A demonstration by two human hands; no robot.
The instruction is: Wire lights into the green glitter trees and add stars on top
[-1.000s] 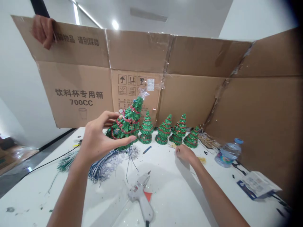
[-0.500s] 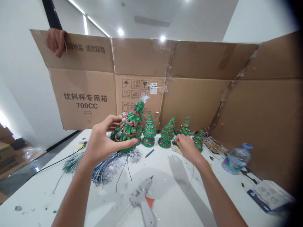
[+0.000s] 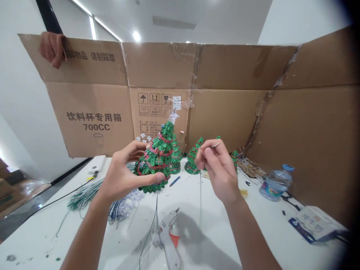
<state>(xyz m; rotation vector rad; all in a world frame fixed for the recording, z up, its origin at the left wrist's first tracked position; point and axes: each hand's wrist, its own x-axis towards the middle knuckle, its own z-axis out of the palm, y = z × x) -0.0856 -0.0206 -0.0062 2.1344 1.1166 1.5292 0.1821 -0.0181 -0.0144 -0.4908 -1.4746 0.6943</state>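
Observation:
My left hand (image 3: 120, 176) is wrapped round a green beaded Christmas tree (image 3: 159, 161), raised above the table and tilted slightly. It has red garlands, small ornaments and a clear star (image 3: 173, 117) on top. Long thin wires (image 3: 156, 204) hang from its base. To the right of the tree, my right hand (image 3: 219, 170) is raised with its fingers pinched together. A thin wire (image 3: 200, 191) hangs down from them, and a small silvery bit shows at the fingertips. Smaller green trees (image 3: 193, 157) stand behind, partly hidden by my hands.
A hot glue gun (image 3: 170, 249) lies in front of me, a blue pen-like stick (image 3: 174, 181) beyond it. Wire bundles (image 3: 84, 197) and clear pieces (image 3: 131, 202) lie left. A water bottle (image 3: 277, 183) and a white packet (image 3: 317, 225) are right. Cardboard (image 3: 227, 116) walls the back.
My right hand has lifted from among the small trees, towards me, with a thin wire in its fingers. The big tree has turned more upright and moved slightly nearer. The view has shifted right.

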